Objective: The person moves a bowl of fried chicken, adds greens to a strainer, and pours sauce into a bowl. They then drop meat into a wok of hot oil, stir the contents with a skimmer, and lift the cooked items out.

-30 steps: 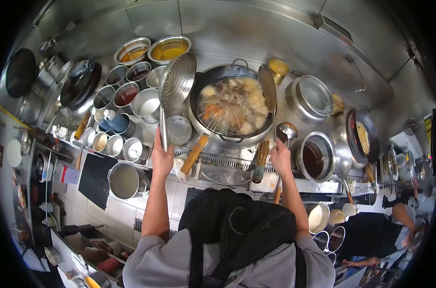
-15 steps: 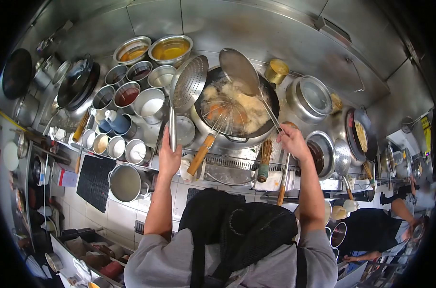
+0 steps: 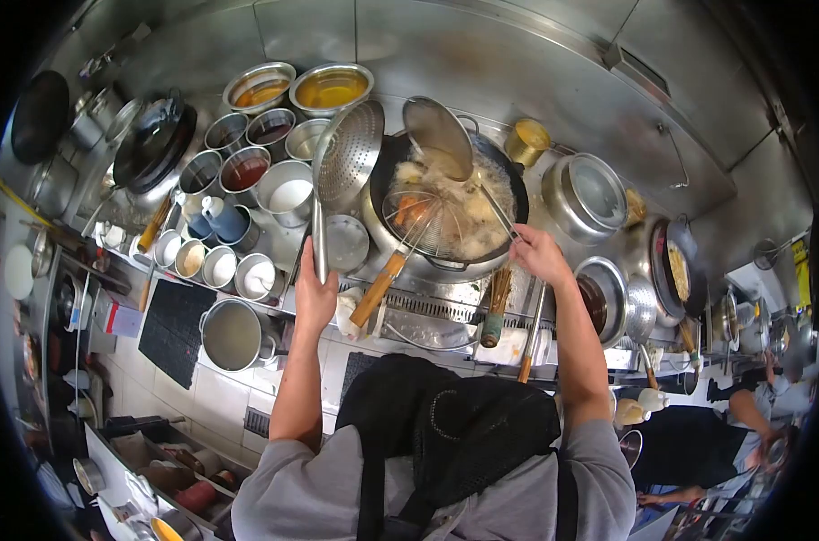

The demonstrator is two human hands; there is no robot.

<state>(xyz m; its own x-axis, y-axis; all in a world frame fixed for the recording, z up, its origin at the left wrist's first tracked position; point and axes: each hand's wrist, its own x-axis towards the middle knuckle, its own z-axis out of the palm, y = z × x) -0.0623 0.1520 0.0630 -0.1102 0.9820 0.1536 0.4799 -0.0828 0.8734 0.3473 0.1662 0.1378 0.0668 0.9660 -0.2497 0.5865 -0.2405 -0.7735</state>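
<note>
My left hand [image 3: 316, 290] is closed around the handle of a big perforated skimmer [image 3: 349, 151], its head raised just left of the wok. In my right hand [image 3: 541, 255] is the handle of a broad metal ladle [image 3: 438, 135], whose head is tilted over the far side of the wok. The black wok [image 3: 516, 194] holds bubbling oil with pale, frothy food in it. A wire strainer [image 3: 434, 225] with a wooden handle [image 3: 379, 289] lies across the wok's near rim. An orange piece of food [image 3: 413, 212] shows at the strainer's wires.
Metal pots of sauces and powders stand left, including a white-filled pot [image 3: 288, 193]. Behind them sit two bowls of yellow liquid [image 3: 332, 88]. A bamboo brush [image 3: 496, 309] lies in front of the wok. Stacked lidded pots [image 3: 588, 194] stand right. Another person [image 3: 754, 415] is at far right.
My right hand has shifted slightly left and up, and the ladle's head has moved a little left. The skimmer stays raised in my left hand. The view has turned slightly.
</note>
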